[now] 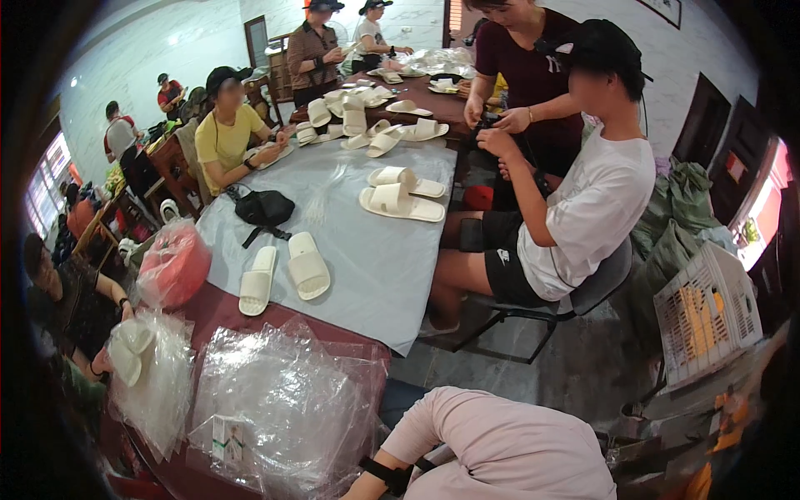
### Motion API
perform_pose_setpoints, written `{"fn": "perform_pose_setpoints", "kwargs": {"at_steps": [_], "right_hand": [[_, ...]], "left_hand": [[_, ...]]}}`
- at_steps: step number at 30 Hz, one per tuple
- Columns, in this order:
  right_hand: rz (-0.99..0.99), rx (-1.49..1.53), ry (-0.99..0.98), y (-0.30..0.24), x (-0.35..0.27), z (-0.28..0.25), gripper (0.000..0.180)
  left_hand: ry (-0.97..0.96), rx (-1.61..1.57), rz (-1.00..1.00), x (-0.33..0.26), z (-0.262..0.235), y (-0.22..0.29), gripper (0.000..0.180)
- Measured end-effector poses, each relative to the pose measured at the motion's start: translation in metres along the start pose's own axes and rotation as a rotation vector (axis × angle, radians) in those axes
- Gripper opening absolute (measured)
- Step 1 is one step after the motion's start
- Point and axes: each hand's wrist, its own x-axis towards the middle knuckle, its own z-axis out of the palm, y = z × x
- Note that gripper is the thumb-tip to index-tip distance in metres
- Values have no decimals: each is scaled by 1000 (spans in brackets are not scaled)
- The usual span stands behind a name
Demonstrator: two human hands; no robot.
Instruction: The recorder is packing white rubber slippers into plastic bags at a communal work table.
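Note:
Neither my left hand nor my right hand shows in the head view. At the lower edge lies a pale pink sleeve (500,433), its forearm wearing a black wristband (386,475); the hand beyond is cut off, and whose arm it is I cannot tell. Nearest to it, a pile of transparent plastic bags (275,400) covers the dark red tabletop, with a small printed card (229,439) among them. Past the bags, two cream slippers (308,267) rest on the grey table cover (367,275). Another cream pair (402,200) lies farther right, beside a black waist bag (264,208).
At the left edge a co-worker's hands hold a pale slipper (131,350) over more plastic bags. A pink plastic-wrapped bundle (175,262) sits at the table's left corner. Several cream slippers (354,117) lie at the far end. On the right are a seated co-worker (583,208) and a white crate (708,312).

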Motion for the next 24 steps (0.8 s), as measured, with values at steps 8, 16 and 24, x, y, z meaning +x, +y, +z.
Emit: {"fn": "perform_pose_setpoints", "kwargs": {"at_steps": [8, 16, 24], "right_hand": [[-86, -56, 126, 13, -9, -6, 25], [17, -111, 81, -4, -18, -60, 22], [117, -323, 544, 35, -62, -76, 35]], "left_hand": [[111, 92, -4, -10, -12, 7, 46], [216, 227, -22, -40, -79, 22, 40], [331, 359, -40, -91, -208, 62, 36]]}}
